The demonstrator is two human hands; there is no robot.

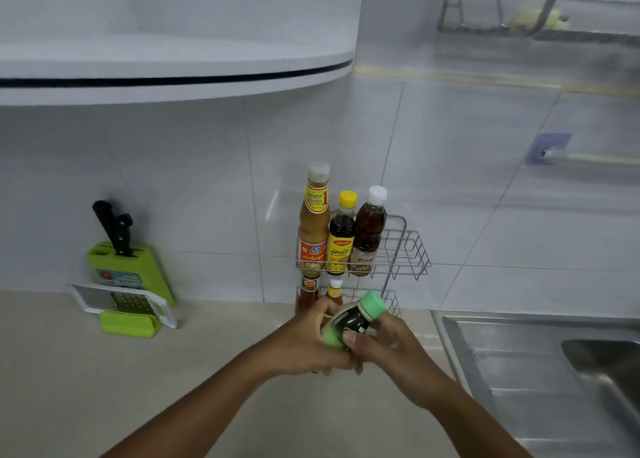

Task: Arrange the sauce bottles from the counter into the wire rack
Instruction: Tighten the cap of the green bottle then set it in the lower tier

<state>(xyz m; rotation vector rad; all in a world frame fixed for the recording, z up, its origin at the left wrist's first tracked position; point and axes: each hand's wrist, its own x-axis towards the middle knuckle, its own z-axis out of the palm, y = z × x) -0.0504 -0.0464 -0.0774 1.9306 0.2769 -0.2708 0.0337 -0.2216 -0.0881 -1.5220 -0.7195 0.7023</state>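
Observation:
A two-tier wire rack (405, 246) hangs on the tiled wall. Its upper tier holds three bottles side by side: a tall tan sauce bottle (313, 229), a dark bottle with a yellow cap (342, 239) and a brown bottle with a white cap (369, 236). In the lower tier stand a red sauce bottle (308, 293) and a small yellow-labelled bottle (335, 289), partly hidden by my hands. I hold a dark green-capped bottle (353, 319) tilted, just in front of the lower tier. My left hand (304, 343) and my right hand (384, 346) both grip it.
A green knife block (135, 270) with two black-handled knives and a green grater (128, 305) sit at the left on the beige counter (104, 388). A steel sink (554, 371) lies at the right. A white shelf (173, 73) overhangs above.

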